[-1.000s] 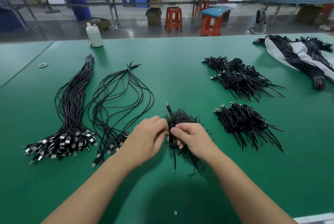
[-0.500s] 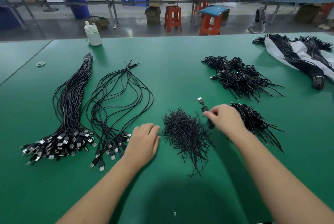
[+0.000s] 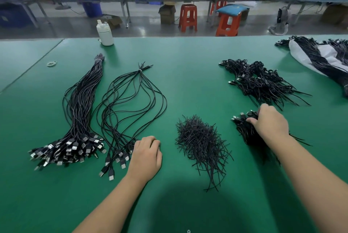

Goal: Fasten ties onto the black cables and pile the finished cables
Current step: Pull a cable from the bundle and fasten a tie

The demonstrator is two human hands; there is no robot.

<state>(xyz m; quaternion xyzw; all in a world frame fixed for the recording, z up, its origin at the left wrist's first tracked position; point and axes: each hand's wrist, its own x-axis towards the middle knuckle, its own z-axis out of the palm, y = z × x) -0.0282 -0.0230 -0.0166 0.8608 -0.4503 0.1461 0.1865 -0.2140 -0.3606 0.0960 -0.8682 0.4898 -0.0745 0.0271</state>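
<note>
On the green table (image 3: pixel 188 74), a heap of short black ties (image 3: pixel 199 138) lies between my hands. My left hand (image 3: pixel 146 155) rests on the table with its fingers bent down beside the USB plugs of a thin, loosely fanned cable bundle (image 3: pixel 131 101); I see nothing in it. My right hand (image 3: pixel 269 121) lies on the near pile of tied cables (image 3: pixel 243 131), its fingers and thumb curled round a tied cable on top. A second, larger pile of tied cables (image 3: pixel 263 82) lies farther back.
A thick bundle of untied cables (image 3: pixel 81 110) lies at the left, plugs toward me. A white bottle (image 3: pixel 105 33) stands at the far edge. A rubber band (image 3: pixel 51 63) lies far left. More cables on a white bag (image 3: pixel 323 54) sit at the far right.
Both hands were together over the tie heap fastening a cable. My right hand then carried the tied cable right onto the near pile; my left hand moved left to the loose bundle's plugs.
</note>
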